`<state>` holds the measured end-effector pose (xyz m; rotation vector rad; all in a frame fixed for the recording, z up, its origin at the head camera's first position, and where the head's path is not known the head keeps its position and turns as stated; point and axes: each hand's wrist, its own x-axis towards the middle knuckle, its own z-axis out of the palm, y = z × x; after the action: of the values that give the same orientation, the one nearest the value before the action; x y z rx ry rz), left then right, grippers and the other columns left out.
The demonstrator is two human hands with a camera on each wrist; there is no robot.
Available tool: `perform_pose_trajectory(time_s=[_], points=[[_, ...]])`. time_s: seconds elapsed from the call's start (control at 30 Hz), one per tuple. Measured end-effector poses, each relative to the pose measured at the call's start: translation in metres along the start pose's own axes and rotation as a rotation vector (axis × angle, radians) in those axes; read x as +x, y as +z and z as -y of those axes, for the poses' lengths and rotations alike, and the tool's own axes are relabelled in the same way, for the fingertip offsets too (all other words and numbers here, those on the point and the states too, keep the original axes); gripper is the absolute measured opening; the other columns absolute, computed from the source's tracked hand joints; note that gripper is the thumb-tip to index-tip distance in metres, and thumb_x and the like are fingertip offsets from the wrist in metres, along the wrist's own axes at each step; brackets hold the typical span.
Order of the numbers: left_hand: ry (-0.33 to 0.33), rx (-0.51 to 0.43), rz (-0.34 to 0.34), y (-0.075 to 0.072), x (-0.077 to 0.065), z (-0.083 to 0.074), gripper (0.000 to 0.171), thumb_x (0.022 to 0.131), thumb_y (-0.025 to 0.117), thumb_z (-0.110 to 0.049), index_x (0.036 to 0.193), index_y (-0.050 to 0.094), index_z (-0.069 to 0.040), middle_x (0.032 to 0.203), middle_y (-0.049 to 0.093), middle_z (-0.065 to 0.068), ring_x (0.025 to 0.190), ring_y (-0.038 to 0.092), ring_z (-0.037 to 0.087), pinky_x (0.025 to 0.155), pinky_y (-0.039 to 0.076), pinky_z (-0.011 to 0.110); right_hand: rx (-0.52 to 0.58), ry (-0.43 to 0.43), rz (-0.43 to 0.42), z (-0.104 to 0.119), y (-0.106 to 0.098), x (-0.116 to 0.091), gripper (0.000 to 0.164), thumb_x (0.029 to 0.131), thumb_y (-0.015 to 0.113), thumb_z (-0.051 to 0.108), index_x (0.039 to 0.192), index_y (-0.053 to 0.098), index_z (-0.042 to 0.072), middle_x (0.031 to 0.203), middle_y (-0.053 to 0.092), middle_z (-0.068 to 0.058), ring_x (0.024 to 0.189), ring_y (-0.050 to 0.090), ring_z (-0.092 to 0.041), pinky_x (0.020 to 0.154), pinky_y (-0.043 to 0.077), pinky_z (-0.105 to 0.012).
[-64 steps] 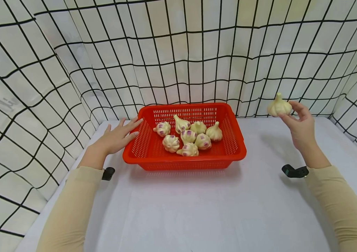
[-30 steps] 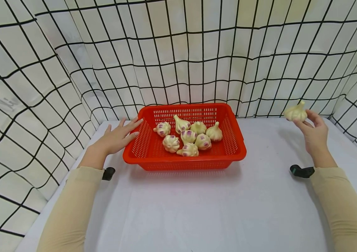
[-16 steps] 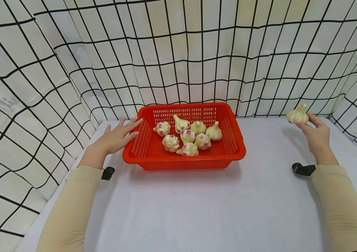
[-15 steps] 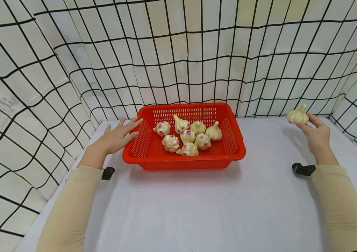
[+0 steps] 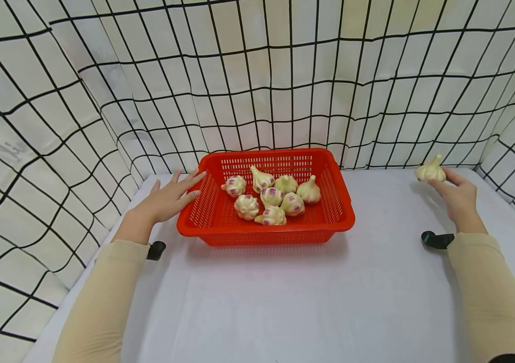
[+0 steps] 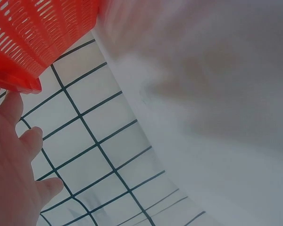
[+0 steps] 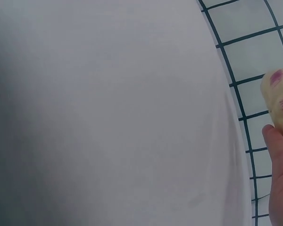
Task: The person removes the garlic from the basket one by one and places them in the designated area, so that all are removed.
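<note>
My right hand point(image 5: 460, 196) pinches a pale garlic bulb point(image 5: 430, 170) between thumb and fingers, stem up, over the far right of the table. Purple streaks show on the underside of this garlic bulb point(image 7: 280, 101) in the right wrist view. My left hand point(image 5: 166, 199) lies with spread, straight fingers at the left rim of the red plastic basket point(image 5: 266, 236). In the left wrist view the fingertips meet the basket's rim point(image 6: 19, 87). Inside the basket sit several more garlic bulbs, some streaked purple, such as the one at its right side point(image 5: 309, 190).
A white cloth covers the table point(image 5: 275, 302). Black netting point(image 5: 284, 85) over white sheeting rises behind the basket and along both sides. A black wrist camera point(image 5: 437, 240) juts inward from the right sleeve, another wrist camera point(image 5: 156, 250) from the left.
The right hand carried the garlic bulb rightward, then lowered it slightly toward the table. The left hand and the basket have stayed in place.
</note>
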<state>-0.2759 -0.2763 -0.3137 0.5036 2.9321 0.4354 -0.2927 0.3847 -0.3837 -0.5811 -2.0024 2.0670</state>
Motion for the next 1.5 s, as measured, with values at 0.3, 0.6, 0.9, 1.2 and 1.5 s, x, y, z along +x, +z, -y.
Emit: perform_pose_trajectory(time_s=[0.3, 0.6, 0.9, 1.2, 1.5], points=[[0.0, -0.001, 0.0, 0.0, 0.0, 0.0, 0.065, 0.109, 0.039, -0.048, 0.166, 0.017, -0.026, 0.172, 0.007, 0.008, 0.155, -0.009, 0.043, 0.113, -0.012, 0.073, 0.032, 0.03, 0.015, 0.0, -0.002, 0.003, 0.081, 0.092, 0.075, 0.008, 0.159, 0.03, 0.003, 0.123, 0.054, 0.007, 0.085, 0.052, 0.009, 0.07, 0.049, -0.005], [-0.002, 0.001, 0.0, 0.0, 0.0, 0.0, 0.065, 0.109, 0.039, -0.047, 0.166, 0.017, -0.027, 0.172, 0.007, 0.007, 0.155, -0.008, 0.043, 0.113, -0.012, 0.073, -0.118, 0.098, 0.042, 0.001, 0.0, 0.011, 0.082, 0.096, 0.07, 0.015, 0.162, 0.022, 0.009, 0.169, 0.018, -0.007, 0.134, 0.041, 0.001, 0.077, 0.047, -0.003], [0.001, 0.006, 0.002, -0.001, 0.0, 0.0, 0.064, 0.109, 0.039, -0.047, 0.166, 0.017, -0.027, 0.172, 0.007, 0.007, 0.155, -0.008, 0.043, 0.113, -0.012, 0.073, -0.317, 0.06, 0.05, -0.002, 0.003, 0.018, 0.079, 0.099, 0.067, 0.027, 0.162, 0.023, 0.011, 0.168, 0.021, -0.011, 0.136, 0.039, 0.0, 0.088, 0.044, -0.005], [-0.004, 0.012, 0.005, -0.001, 0.0, -0.001, 0.065, 0.109, 0.039, -0.046, 0.166, 0.016, -0.026, 0.172, 0.007, 0.008, 0.154, -0.007, 0.045, 0.113, -0.011, 0.073, -0.496, -0.019, 0.058, -0.006, 0.005, 0.016, 0.076, 0.1, 0.062, 0.036, 0.161, 0.028, 0.005, 0.165, 0.027, -0.02, 0.131, 0.042, -0.014, 0.096, 0.04, -0.016], [-0.014, 0.008, 0.005, -0.001, 0.0, -0.001, 0.065, 0.109, 0.039, -0.048, 0.166, 0.016, -0.026, 0.172, 0.007, 0.009, 0.154, -0.008, 0.044, 0.113, -0.011, 0.073, -0.569, -0.044, 0.058, -0.006, 0.007, 0.014, 0.073, 0.101, 0.063, 0.029, 0.158, 0.031, -0.001, 0.157, 0.034, -0.023, 0.128, 0.041, -0.029, 0.102, 0.041, -0.031]])
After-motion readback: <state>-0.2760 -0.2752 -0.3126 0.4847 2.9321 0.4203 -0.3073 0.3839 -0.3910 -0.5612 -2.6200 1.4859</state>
